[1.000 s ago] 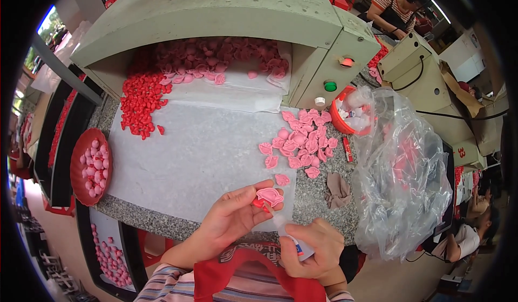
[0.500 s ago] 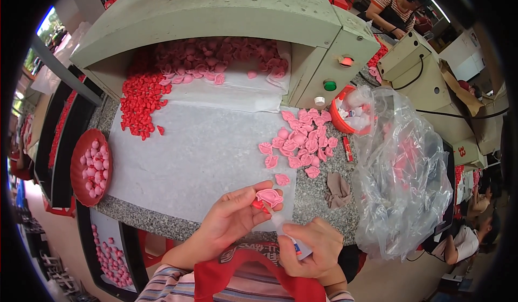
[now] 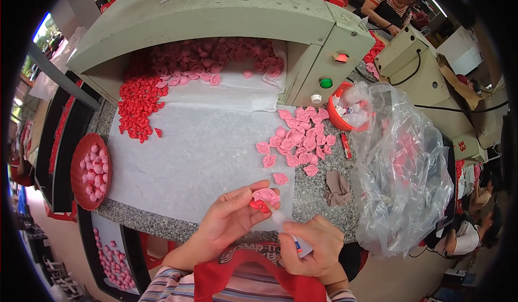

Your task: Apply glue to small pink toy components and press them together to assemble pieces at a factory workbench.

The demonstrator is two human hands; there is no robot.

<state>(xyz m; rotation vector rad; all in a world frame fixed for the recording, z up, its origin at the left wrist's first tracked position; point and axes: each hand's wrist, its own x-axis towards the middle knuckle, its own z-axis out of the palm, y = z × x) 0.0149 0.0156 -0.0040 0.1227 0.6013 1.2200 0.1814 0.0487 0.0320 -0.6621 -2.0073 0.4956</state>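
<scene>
Between the thumb and fingers of my left hand [image 3: 226,215] is a pink molded shell piece [image 3: 265,195], its hollow side showing, together with a small red piece [image 3: 259,205] just below it. My right hand [image 3: 315,245] is wrapped round a small white glue bottle [image 3: 286,224], tilted so its narrow nozzle points at the two pieces. The nozzle tip is at the red piece; whether it touches I cannot tell. A single pink shell [image 3: 280,179] lies just beyond my left fingertips, and a pile of pink shells [image 3: 302,140] spreads behind it.
A pale green machine [image 3: 216,18] with an open mouth stands at the back, red pieces [image 3: 137,105] heaped at its left. To the left is a red bowl [image 3: 76,180] of pink balls. At right sit an orange cup [image 3: 332,117], a grey cloth [image 3: 337,187] and a clear plastic bag [image 3: 399,194].
The pink shell and red piece have turned slightly in my left fingers, showing more of the red piece. The surroundings have shifted slightly in view. Both hands stay nearly in place.
</scene>
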